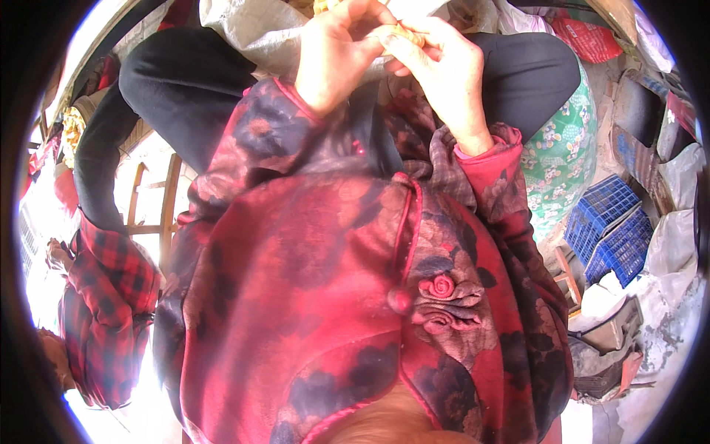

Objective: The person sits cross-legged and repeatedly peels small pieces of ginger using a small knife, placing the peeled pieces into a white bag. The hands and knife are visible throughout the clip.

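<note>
Both hands meet over a white woven sack by my lap. A small, wrinkled, yellow-orange piece is pinched between them; its kind I cannot make out. My left hand has its thumb and fingers closed at the left side of the piece. My right hand grips it from the right, thumb laid along it and fingers curled beneath. Just beyond my left hand, more yellow stuff shows at the top edge, mostly cut off.
At the left sits another person in a checked red-and-black shirt, near a yellow heap and a wooden frame. To my right are a green flowered cloth, blue plastic baskets and a red bag.
</note>
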Demonstrator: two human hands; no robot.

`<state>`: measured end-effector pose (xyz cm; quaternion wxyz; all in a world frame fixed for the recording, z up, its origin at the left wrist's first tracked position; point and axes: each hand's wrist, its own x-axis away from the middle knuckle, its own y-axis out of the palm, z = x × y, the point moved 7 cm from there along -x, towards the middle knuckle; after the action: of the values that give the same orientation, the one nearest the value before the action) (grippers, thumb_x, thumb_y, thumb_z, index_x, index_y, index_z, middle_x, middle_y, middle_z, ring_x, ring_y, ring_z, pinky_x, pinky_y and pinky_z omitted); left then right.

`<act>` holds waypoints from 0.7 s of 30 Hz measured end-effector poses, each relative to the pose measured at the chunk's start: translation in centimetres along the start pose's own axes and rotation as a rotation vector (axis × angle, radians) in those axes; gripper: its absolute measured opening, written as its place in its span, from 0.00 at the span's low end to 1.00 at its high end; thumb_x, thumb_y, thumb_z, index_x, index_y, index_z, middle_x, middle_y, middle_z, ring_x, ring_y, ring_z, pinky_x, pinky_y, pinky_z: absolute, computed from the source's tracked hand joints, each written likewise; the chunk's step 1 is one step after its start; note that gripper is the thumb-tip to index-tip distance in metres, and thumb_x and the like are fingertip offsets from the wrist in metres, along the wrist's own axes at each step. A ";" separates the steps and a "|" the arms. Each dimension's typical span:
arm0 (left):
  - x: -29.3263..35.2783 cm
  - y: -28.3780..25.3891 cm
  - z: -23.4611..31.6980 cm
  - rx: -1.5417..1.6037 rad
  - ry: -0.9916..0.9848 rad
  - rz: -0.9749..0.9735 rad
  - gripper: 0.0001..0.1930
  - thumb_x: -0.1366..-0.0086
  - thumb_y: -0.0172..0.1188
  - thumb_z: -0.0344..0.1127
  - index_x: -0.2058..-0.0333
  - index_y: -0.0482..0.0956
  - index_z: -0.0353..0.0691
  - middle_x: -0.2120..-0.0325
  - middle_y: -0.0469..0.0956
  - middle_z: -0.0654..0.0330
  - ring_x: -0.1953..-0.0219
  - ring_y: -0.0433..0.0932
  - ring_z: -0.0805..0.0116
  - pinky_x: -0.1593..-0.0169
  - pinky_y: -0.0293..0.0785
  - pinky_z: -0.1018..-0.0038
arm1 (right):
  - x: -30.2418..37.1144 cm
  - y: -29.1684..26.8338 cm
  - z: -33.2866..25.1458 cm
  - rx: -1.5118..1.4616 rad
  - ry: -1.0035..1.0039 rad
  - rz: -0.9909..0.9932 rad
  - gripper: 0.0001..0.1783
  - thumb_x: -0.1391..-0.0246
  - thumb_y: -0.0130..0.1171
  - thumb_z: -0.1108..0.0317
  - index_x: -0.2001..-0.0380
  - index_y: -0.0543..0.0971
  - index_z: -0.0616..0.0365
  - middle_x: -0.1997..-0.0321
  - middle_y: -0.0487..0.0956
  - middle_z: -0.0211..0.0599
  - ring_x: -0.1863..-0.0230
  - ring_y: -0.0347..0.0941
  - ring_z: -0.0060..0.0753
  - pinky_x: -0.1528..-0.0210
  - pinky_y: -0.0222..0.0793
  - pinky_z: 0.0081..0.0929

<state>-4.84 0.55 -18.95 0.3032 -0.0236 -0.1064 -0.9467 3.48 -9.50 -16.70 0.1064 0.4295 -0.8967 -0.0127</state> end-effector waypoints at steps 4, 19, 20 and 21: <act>0.0 -0.5 -2.1 0.144 -0.170 -0.016 0.06 0.39 0.56 0.24 0.62 0.76 0.32 0.67 0.79 0.61 0.64 0.78 0.74 0.57 0.74 0.80 | 0.5 -0.5 0.6 0.088 -0.004 0.033 0.15 0.48 0.61 0.77 0.55 0.75 0.68 0.65 0.80 0.37 0.70 0.77 0.22 0.68 0.75 0.17; 0.0 -0.7 -0.2 -0.703 0.081 -0.005 0.12 0.43 0.63 0.30 0.62 0.73 0.31 0.78 0.75 0.62 0.71 0.76 0.77 0.67 0.73 0.79 | 0.3 -0.8 3.5 -0.291 0.146 -0.002 0.17 0.41 0.55 0.68 0.53 0.74 0.69 0.57 0.79 0.38 0.57 0.75 0.26 0.53 0.71 0.21; 0.2 -0.3 -0.2 -0.654 0.059 -0.031 0.12 0.43 0.63 0.31 0.62 0.73 0.32 0.78 0.76 0.61 0.72 0.76 0.77 0.68 0.72 0.79 | 0.0 -1.1 3.6 -0.143 0.077 0.052 0.16 0.41 0.54 0.67 0.54 0.75 0.68 0.60 0.79 0.37 0.60 0.76 0.26 0.56 0.71 0.20; 0.4 0.4 0.1 -0.605 0.037 -0.057 0.12 0.43 0.64 0.32 0.63 0.74 0.33 0.77 0.76 0.61 0.72 0.76 0.77 0.68 0.72 0.78 | -0.2 -1.3 3.3 0.007 0.008 0.105 0.16 0.40 0.53 0.66 0.56 0.76 0.68 0.62 0.80 0.36 0.62 0.76 0.25 0.59 0.71 0.19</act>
<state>-4.97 0.00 -18.68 0.2578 -0.0928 0.1854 -0.9437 3.92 -10.41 -20.15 0.1089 0.3821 -0.9177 -0.0025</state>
